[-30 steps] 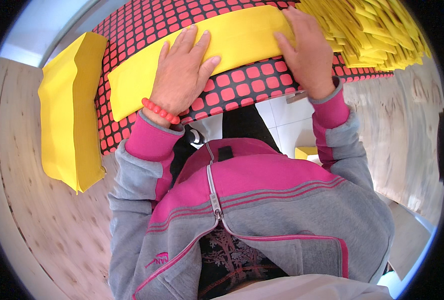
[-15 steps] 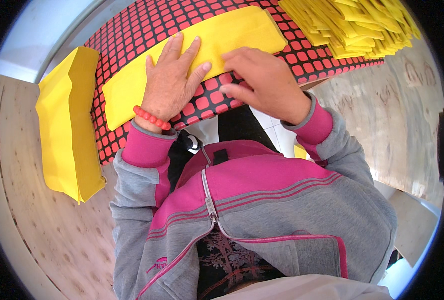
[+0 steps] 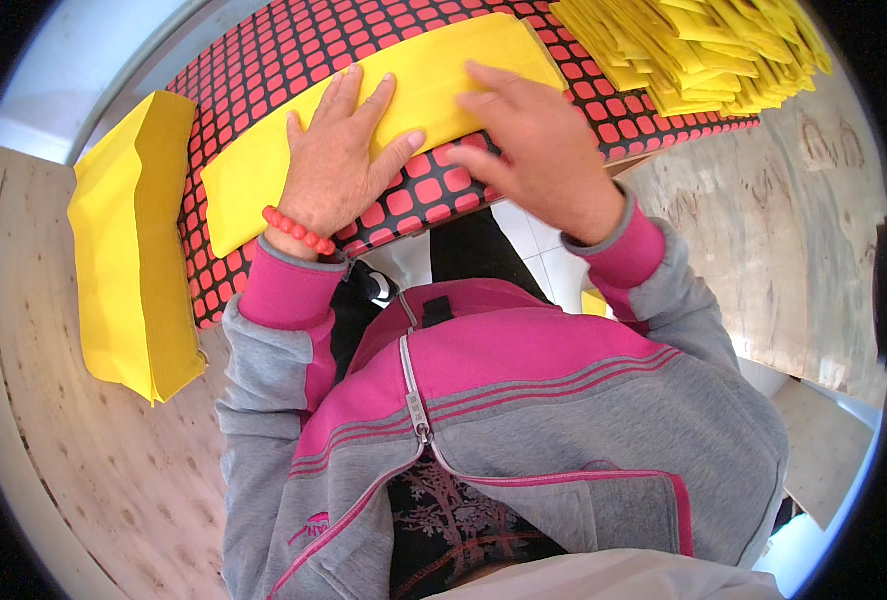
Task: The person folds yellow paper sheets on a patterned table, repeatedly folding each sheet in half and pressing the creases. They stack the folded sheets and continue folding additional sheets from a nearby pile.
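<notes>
Both hands flat and open, left hand [image 3: 339, 165] and right hand [image 3: 544, 150] pressing the yellow folded sheet [image 3: 394, 95] on the red-black grid mat [image 3: 264, 60] at the worktop [image 3: 784, 250] edge; uneven pressure could skew the fold or slide it off.

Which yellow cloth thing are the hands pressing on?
The long yellow piece lying flat on the red-and-black mat. The left hand and right hand rest on it; the folded stack and the pile lie untouched.

matt yellow cloth strip [image 3: 384, 110], raw plywood [image 3: 84, 470]
</notes>
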